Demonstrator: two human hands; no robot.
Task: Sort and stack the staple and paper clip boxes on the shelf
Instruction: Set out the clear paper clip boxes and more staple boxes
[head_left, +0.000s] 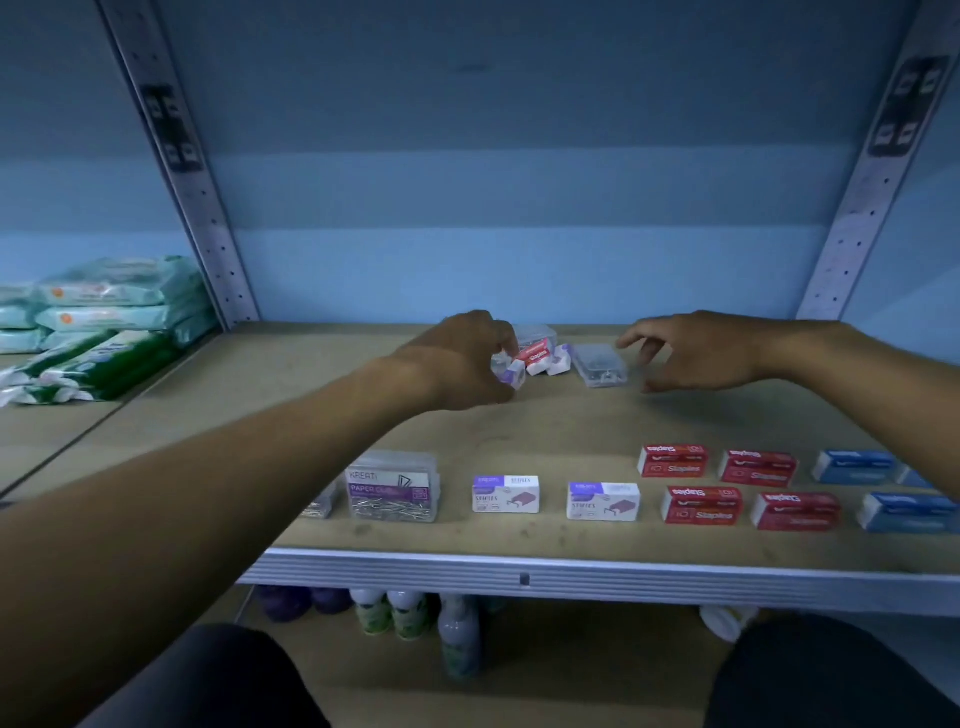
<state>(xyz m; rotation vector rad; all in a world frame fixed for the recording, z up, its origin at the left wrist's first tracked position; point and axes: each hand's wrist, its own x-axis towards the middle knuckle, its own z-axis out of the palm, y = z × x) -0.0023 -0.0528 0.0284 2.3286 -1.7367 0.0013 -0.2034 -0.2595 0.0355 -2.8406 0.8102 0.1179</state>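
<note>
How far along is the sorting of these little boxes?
Roughly midway. Done: along the front edge sit a clear paper clip box, two white staple boxes, four red boxes and blue boxes, grouped by kind. In hand: the left hand grips a small white box; the right hand reaches for a clear case. Left: the jumbled heap at the back.

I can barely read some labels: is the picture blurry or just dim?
Head view: both. Dim bluish light; the wide lens bends the shelf uprights outward; the front staple boxes read fairly sharp, while the heap near the left hand and the right hand looks soft.
</note>
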